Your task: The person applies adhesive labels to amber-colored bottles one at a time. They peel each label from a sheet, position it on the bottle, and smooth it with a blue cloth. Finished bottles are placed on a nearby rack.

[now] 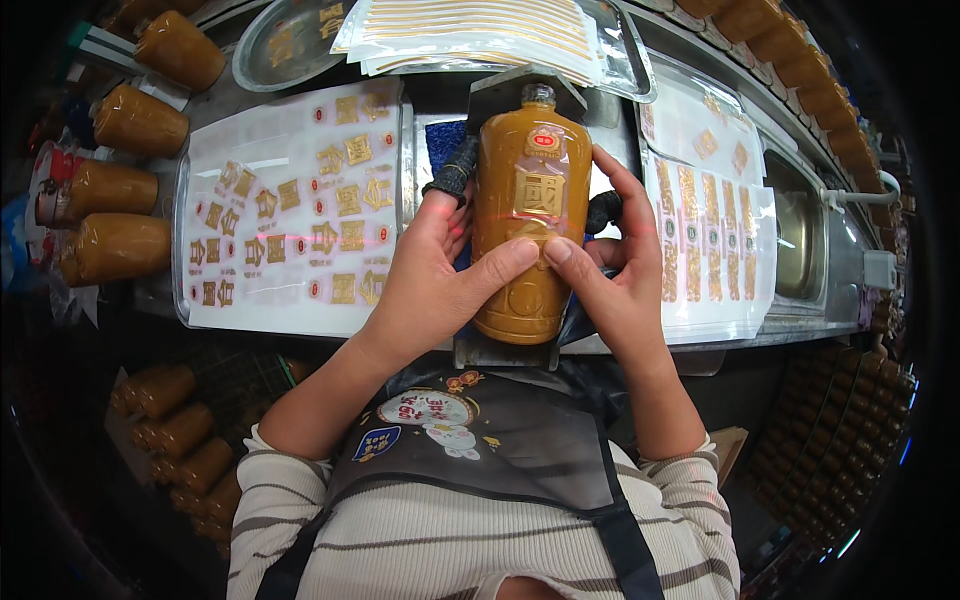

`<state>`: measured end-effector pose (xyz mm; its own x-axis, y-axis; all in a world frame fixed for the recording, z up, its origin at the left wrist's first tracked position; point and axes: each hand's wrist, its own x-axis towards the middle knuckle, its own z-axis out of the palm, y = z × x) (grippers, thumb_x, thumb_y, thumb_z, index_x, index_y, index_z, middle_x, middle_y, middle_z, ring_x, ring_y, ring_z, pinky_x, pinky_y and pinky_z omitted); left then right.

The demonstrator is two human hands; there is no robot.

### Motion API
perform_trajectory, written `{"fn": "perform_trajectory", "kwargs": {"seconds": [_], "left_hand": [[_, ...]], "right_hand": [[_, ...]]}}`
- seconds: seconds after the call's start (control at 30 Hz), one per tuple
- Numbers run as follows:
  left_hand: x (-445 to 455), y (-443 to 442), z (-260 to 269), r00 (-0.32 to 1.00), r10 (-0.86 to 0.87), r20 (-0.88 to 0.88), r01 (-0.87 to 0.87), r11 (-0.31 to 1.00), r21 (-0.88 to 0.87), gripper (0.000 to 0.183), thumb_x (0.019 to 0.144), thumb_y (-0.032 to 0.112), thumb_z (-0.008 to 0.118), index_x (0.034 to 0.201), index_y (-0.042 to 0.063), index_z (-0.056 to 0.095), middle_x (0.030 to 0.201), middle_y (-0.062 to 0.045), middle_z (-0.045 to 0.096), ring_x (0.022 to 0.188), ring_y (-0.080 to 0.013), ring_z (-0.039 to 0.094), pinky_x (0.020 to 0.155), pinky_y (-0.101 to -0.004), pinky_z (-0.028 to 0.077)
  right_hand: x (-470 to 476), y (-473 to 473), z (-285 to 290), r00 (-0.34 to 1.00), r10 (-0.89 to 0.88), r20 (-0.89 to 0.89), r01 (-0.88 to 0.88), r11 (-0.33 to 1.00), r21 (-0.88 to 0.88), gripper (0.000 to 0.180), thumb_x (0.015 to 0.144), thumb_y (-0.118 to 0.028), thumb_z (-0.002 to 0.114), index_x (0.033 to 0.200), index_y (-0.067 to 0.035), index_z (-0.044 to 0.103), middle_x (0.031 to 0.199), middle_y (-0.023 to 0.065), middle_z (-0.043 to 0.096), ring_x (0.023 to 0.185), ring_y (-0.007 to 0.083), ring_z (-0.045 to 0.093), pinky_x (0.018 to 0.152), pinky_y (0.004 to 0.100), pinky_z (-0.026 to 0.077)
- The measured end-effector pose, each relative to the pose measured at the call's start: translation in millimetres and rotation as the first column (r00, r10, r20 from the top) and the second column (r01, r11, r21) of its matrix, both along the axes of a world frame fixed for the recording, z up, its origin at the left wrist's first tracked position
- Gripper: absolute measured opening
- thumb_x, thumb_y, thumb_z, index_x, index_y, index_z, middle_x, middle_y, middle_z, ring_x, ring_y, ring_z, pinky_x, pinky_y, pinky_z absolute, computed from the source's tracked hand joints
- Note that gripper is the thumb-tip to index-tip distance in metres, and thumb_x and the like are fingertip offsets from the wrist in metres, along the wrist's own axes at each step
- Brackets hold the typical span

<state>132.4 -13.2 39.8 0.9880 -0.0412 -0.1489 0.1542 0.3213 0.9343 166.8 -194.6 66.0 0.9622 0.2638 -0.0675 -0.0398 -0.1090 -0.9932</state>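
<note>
A glossy amber-brown bottle (pixel 531 289) with a clear neck lies in a metal holder (pixel 487 94), its neck pointing away from me. Its front bears a red-and-gold emblem (pixel 545 141) and a square gold character decal (pixel 540 193). From the left, my left hand (pixel 442 277) holds the bottle, thumb pressed on its front below the square. My right hand (pixel 619 274) grips the other side, with its thumb almost touching the left one. Black wrapped supports flank the bottle, and a red laser line crosses it. The fingers behind the bottle are partly hidden.
Left lies a tray with a decal sheet (pixel 281 300); right, sheets of long gold decals (pixel 712 315). Gold-striped strips (pixel 472 34) and a round metal dish (pixel 259 71) lie beyond. Brown bottles (pixel 124 247) stand at the left, more at the right. A sink (pixel 802 259) is at the right.
</note>
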Motion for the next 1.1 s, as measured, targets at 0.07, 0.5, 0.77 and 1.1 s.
{"fn": "perform_trajectory", "kwargs": {"seconds": [0.07, 0.5, 0.77, 1.1], "left_hand": [[1, -1, 2, 1.000, 0.008, -0.004, -0.008, 1.000, -0.008, 0.063, 0.090, 0.018, 0.079, 0.134, -0.005, 0.039, 0.138, -0.019, 0.051, 0.132, -0.0216, 0.051, 0.113, -0.0373, 0.040], [2, 7, -3, 1.000, -0.018, 0.011, 0.019, 0.998, -0.066, 0.049, 0.093, 0.014, 0.075, 0.124, -0.004, 0.042, 0.135, -0.017, 0.053, 0.130, -0.0197, 0.052, 0.111, -0.0353, 0.042], [5, 5, -4, 1.000, 0.008, 0.001, -0.007, 0.993, -0.118, 0.045, 0.093, 0.010, 0.075, 0.120, -0.005, 0.043, 0.137, -0.018, 0.052, 0.131, -0.0190, 0.051, 0.113, -0.0350, 0.042], [5, 8, -1, 1.000, -0.018, -0.012, 0.017, 0.998, -0.059, 0.049, 0.088, 0.011, 0.081, 0.114, -0.004, 0.042, 0.138, -0.020, 0.050, 0.133, -0.0208, 0.048, 0.115, -0.0371, 0.039]], "right_hand": [[1, 1, -2, 1.000, -0.013, 0.002, 0.013, 1.000, 0.012, 0.080, 0.085, -0.012, 0.078, 0.153, -0.002, 0.036, 0.142, 0.0165, 0.052, 0.086, 0.0081, 0.069, 0.064, 0.0178, 0.053], [3, -5, -8, 1.000, -0.007, -0.012, 0.007, 1.000, 0.019, 0.073, 0.088, -0.011, 0.073, 0.152, -0.003, 0.038, 0.141, 0.0142, 0.052, 0.081, 0.0050, 0.066, 0.065, 0.0167, 0.051], [3, -3, -16, 0.999, -0.034, 0.020, 0.032, 0.997, 0.067, 0.066, 0.093, -0.011, 0.067, 0.152, -0.003, 0.037, 0.139, 0.0126, 0.053, 0.081, 0.0036, 0.064, 0.067, 0.0165, 0.050], [0, -4, -8, 1.000, 0.029, -0.002, -0.029, 0.997, 0.073, 0.071, 0.092, -0.012, 0.070, 0.153, -0.003, 0.034, 0.138, 0.0132, 0.053, 0.087, 0.0091, 0.068, 0.071, 0.0191, 0.054]]}}
